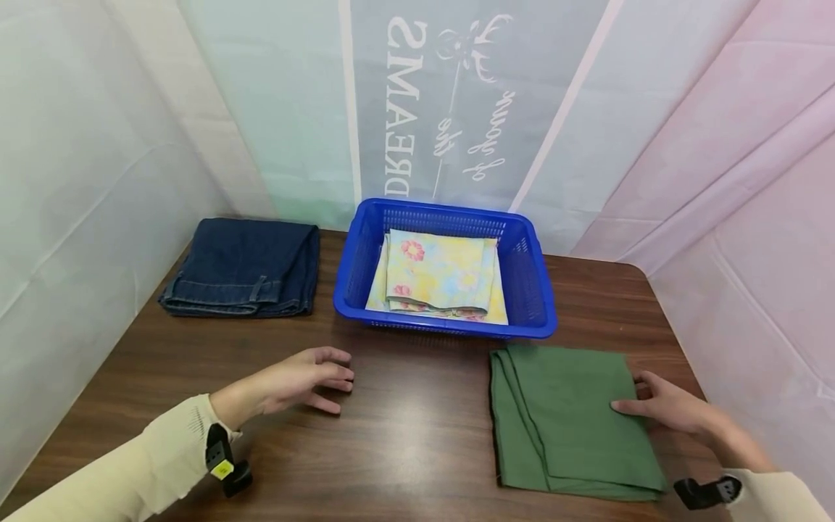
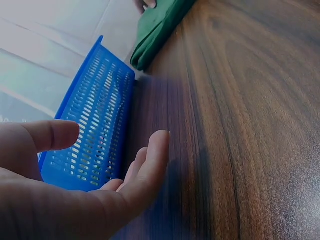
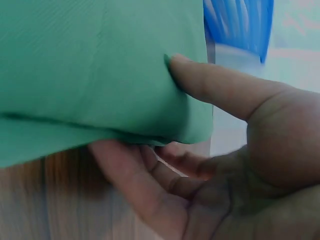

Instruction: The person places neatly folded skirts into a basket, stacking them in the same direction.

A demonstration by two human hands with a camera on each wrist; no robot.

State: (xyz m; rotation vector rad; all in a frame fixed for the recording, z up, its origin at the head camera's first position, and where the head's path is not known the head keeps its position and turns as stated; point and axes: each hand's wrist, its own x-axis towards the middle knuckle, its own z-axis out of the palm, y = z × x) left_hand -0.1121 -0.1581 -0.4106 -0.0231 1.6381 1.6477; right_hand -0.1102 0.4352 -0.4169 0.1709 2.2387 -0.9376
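Note:
A folded green cloth (image 1: 580,413) lies at the front right of the table. My right hand (image 1: 675,409) grips its right edge; in the right wrist view the thumb (image 3: 215,82) presses on top of the cloth (image 3: 100,65) and the other fingers reach underneath. Over the table, left of the middle, my left hand (image 1: 296,384) is held with its fingers spread and nothing in them. Beyond it stands a blue plastic basket (image 1: 443,330), its perforated side facing the left hand in the left wrist view. Inside the basket lies a folded yellow floral cloth (image 1: 450,272).
Folded dark blue jeans (image 1: 244,264) lie at the back left of the wooden table (image 1: 391,449). Fabric curtains (image 1: 293,109) hang along the back and both sides, close behind the basket. Each wrist carries a small black camera (image 1: 225,464).

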